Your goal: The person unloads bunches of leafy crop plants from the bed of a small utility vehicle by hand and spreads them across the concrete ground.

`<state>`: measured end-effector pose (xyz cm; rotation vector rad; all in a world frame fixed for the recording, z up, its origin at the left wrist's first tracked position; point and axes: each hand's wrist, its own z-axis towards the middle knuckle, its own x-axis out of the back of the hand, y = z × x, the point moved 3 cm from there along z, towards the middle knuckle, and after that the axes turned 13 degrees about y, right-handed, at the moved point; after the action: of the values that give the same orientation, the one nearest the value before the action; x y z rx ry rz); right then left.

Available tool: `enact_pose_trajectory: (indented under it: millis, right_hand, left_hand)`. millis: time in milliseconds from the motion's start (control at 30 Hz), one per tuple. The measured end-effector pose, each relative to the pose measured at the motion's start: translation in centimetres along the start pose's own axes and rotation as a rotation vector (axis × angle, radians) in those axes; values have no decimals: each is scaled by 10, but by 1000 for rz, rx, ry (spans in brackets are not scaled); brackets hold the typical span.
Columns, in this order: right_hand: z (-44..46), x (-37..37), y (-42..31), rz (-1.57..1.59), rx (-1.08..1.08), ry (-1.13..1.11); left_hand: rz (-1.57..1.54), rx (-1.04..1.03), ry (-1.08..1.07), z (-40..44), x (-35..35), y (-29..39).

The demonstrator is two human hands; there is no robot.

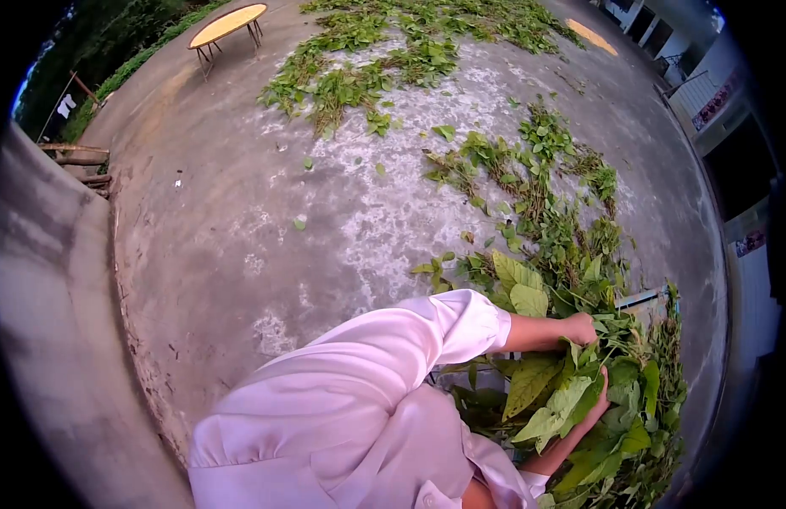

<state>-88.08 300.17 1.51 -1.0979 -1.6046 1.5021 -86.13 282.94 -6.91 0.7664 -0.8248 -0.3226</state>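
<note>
Large-leaved green plants (533,382) lie in a heap at the lower right, in front of the person's body. My left hand (579,329) is closed on stems at the heap's upper part. Lower down, my right hand (598,400) is pressed into the leaves and curls round part of the bunch; leaves cover most of its fingers. Under and beside the plants, a light blue-edged frame or box (643,299) shows only in part.
Cut green plants (537,170) are strewn over the concrete ground (232,212) up to the far side. A round tray (227,25) of yellow grains stands on legs at the upper left. More yellow grains (592,36) lie at the upper right. A low wall (45,246) borders the left.
</note>
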Motion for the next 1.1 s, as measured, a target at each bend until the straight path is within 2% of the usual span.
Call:
enact_pose_trajectory:
  millis: [33, 67, 100, 133, 233, 267, 300, 333, 400, 467, 600, 667, 733, 800, 867, 933, 1000, 1100]
  right_hand:
    - [2, -27, 7, -16, -49, -103]
    - [-1, -53, 15, -35, -100, -202]
    - [2, -73, 43, 19, -226, -200]
    - [4, -105, 60, 50, -202, -244]
    - [13, -193, 104, 0, -238, -431]
    - [-27, -238, 90, 22, -269, -424]
    - [-66, -284, 75, 44, -299, -416]
    - [-80, -315, 79, 75, -314, -459]
    - [-95, -373, 99, 119, -348, -611]
    - [-114, -432, 120, 109, -430, -753]
    - [-152, -558, 146, -13, -625, -1039]
    - [-176, -621, 151, -67, -694, -1179]
    - [-206, -684, 154, -123, -751, -1321]
    - [-243, -753, 156, -169, -803, -1458]
    - [-286, -827, 158, -197, -847, -1590]
    - [-329, -896, 160, -205, -874, -1691]
    - [-369, -958, 164, -206, -892, -1756]
    - [-427, -1052, 171, -195, -893, -1812]
  left_hand:
    - [-38, 102, 33, -13, 34, -20]
    - [19, 87, 43, -27, 61, -41]
    - [76, 73, 54, -40, 88, -63]
    - [134, 60, 64, -53, 114, -84]
    - [-562, 575, 469, -108, 191, -153]
    - [-738, 710, 611, -122, 214, -179]
    - [-929, 745, 705, -145, 292, -125]
    - [-1053, 763, 799, -159, 318, -143]
    - [-970, 790, 919, -184, 360, -209]
    - [-528, 868, 957, -220, 446, -212]
    - [-425, 959, 1222, -291, 559, -284]
    - [-303, 1075, 1250, -328, 634, -275]
    - [-591, 1094, 1456, -359, 698, -253]
    - [-753, 908, 1677, -392, 757, -234]
    - [-978, 798, 1746, -441, 810, -263]
    - [-910, 864, 1734, -485, 867, -269]
    - [-1013, 475, 1715, -559, 916, -321]
    - [-877, 556, 1890, -618, 996, -304]
